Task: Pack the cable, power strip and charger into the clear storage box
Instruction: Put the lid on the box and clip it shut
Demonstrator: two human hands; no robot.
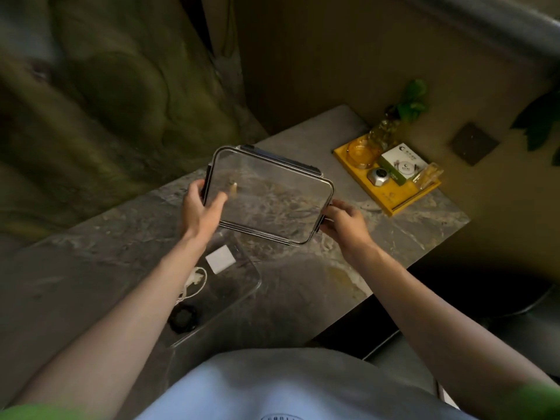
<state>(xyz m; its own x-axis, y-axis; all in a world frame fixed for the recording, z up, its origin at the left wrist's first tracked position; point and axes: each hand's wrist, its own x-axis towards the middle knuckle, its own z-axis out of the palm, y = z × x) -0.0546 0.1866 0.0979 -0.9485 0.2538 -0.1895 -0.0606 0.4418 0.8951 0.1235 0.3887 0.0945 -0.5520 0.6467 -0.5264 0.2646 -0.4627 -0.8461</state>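
I hold the clear lid (269, 195) with dark clasps in the air above the marble table, tilted. My left hand (201, 209) grips its left edge, thumb over the top. My right hand (344, 221) grips its right edge. Below my left forearm the clear storage box (242, 286) stands on the table. Inside it lie a white square charger (220, 259), a white cable (194, 281) and a black coiled item (183, 319). My forearm hides part of the box.
A yellow tray (391, 204) at the table's far right carries a glass ashtray, a white-green carton, a small round metal object and a glass vase with a green plant. The table's right edge (418, 262) drops to a dark floor. A green sofa lies to the left.
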